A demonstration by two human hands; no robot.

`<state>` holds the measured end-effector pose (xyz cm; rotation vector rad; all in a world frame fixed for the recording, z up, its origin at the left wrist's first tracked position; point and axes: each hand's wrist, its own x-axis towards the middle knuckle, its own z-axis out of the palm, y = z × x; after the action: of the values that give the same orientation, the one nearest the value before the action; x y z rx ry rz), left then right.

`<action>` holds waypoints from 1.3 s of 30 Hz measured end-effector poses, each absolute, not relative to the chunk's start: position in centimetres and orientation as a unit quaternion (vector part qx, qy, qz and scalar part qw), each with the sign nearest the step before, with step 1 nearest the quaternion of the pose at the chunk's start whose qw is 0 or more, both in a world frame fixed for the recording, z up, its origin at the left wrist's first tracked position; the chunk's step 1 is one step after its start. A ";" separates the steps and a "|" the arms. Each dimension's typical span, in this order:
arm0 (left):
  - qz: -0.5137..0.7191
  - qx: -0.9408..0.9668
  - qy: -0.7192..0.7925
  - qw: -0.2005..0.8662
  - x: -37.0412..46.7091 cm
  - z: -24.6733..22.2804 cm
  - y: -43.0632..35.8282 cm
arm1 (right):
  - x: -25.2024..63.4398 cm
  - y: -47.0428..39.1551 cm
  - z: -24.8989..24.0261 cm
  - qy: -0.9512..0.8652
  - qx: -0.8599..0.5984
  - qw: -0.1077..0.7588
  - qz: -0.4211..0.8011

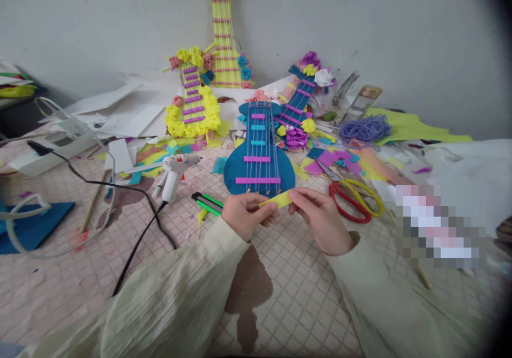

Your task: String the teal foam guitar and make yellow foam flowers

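A short yellow paper strip (282, 200) is stretched between my two hands. My left hand (248, 212) pinches its left end between thumb and fingers. At the other end, my right hand (320, 216) grips the strip with its fingertips. Just behind the hands lies a blue paper guitar (259, 166) with magenta and light blue bars, strings running along it and small pegs at the ends. A green and black cutter (207, 203) rests on the table beside my left hand.
A white glue gun (173, 179) with a black cable is at the left. Scissors with red handles (350, 206) and a yellow-handled pair (370, 195) lie right. Decorated guitars (194, 99), purple yarn (365, 128), a jar (366, 99) and paper scraps are behind.
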<state>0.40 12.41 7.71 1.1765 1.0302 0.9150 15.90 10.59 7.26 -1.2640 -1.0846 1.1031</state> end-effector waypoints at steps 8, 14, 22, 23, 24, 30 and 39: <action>0.401 0.520 0.452 0.604 0.4 7.9 12.5 | 15.4 10.2 8.0 -0.498 -0.541 0.442 0.514; 0.400 0.517 0.454 0.606 0.4 7.8 12.5 | 15.4 10.2 7.8 -0.510 -0.548 0.442 0.494; 0.403 0.512 0.443 0.616 0.4 7.8 12.5 | 15.4 10.2 8.0 -0.518 -0.548 0.458 0.471; 0.404 0.509 0.444 0.617 0.4 7.9 12.5 | 15.5 10.2 8.1 -0.515 -0.548 0.464 0.467; 0.405 0.507 0.444 0.618 0.5 7.9 12.5 | 15.5 10.2 8.1 -0.512 -0.549 0.471 0.464; 0.404 0.508 0.459 0.607 0.5 8.0 12.4 | 15.6 10.3 7.8 -0.506 -0.549 0.482 0.458; 0.415 0.503 0.455 0.606 0.5 7.8 12.4 | 15.6 10.4 7.4 -0.471 -0.541 0.513 0.472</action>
<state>0.52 12.43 7.78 1.1638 1.0518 0.9603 15.64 10.43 7.36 -1.3016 -1.1323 1.1356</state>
